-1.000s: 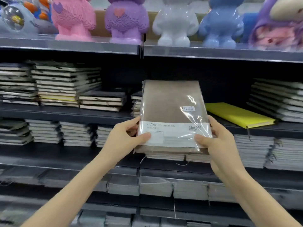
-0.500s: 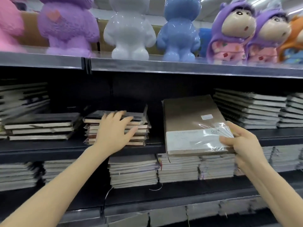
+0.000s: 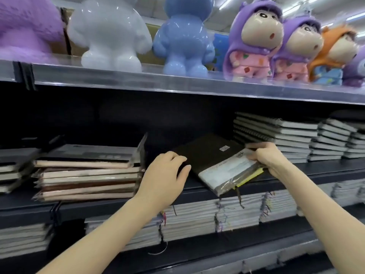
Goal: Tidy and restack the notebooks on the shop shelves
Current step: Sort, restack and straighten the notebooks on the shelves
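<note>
The left hand point(image 3: 166, 175) has come from the neighbour pile point(image 3: 88, 175) to curl on the left corner of the wrapped notebook point(image 3: 213, 155). The right hand point(image 3: 264, 157) pinches its right edge. It now lies skew at the front edge of the shelf point(image 3: 320, 170) and, I think, needs squaring.

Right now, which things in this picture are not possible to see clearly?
All in the head view.
Print on the wrapped notebook: blurred.
Most of the yellow notebook: covered by the wrapped notebook, which the right hand grips.
Fingertips of the left hand: hidden by its own back, so grip or mere touch is unclear.
</note>
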A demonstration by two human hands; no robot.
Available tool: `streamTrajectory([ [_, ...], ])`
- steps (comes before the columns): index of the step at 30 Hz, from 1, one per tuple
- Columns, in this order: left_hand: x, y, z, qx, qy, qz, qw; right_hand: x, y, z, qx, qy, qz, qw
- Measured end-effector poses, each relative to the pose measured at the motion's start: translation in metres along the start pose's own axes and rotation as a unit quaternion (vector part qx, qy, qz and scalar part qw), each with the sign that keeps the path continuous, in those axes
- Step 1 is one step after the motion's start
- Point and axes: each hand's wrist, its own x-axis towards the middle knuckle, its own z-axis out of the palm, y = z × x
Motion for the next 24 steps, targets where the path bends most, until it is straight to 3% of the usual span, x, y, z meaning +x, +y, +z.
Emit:
streamTrajectory([
  [6, 0.034, 0.027, 0.044, -0.038, -0.107, -0.164, 0.98, 0.038, 0.029, 0.0, -0.196, -0.06, -0.064, 0.977],
  [9, 0.042, 0.039, 0.06, -0.09, -0.166, -0.207, 0.96, 0.039, 0.033, -0.007, -0.325, -0.053, -0.127, 0.935],
  [11, 0.043, 0.05, 0.067, -0.134, -0.178, -0.234, 0.946, 0.045, 0.036, -0.014, -0.308, -0.085, -0.129, 0.939],
  [15, 0.043, 0.07, 0.079, -0.141, -0.14, -0.236, 0.951, 0.056, 0.048, -0.019, -0.238, -0.154, -0.126, 0.951],
  [20, 0.056, 0.078, 0.084, -0.146, -0.182, -0.238, 0.943, 0.059, 0.067, -0.021, -0.205, -0.106, -0.135, 0.964],
  [24, 0.06, 0.081, 0.089, -0.114, -0.188, -0.241, 0.945, 0.068, 0.068, -0.025, -0.169, -0.116, -0.119, 0.972],
])
